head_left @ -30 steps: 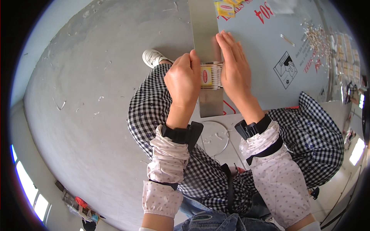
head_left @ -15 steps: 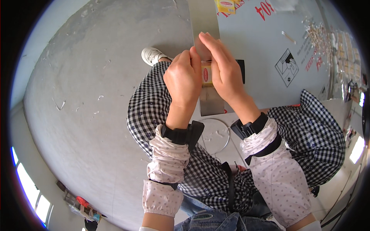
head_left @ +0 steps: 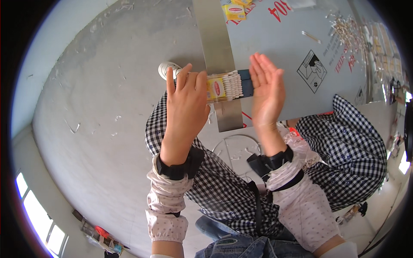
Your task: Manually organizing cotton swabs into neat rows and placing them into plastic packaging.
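A flat pack of cotton swabs (head_left: 232, 86) with a yellow paper card (head_left: 216, 88) lies crosswise over a metal strip (head_left: 214, 43). Its white tips face right, towards a dark blue block (head_left: 246, 83). At the left end of the pack is my left hand (head_left: 186, 109), back up, its fingers spread and reaching forward; whether it touches the pack is hard to tell. My right hand (head_left: 267, 92) is held flat just right of the block, palm turned towards the pack, fingers stretched out with nothing in them.
More yellow cards (head_left: 234, 12) lie at the far edge of the grey sheet-covered table (head_left: 275, 47). A heap of loose swabs (head_left: 346, 32) and rows of packs (head_left: 383, 51) are at the far right. A round metal stool frame (head_left: 236, 146) stands below, beside my checked apron (head_left: 228, 185).
My hands have parted from around the pack, the left moving left and the right slightly right. The pack's white tips and the blue block now show. The whole view has shifted a little.
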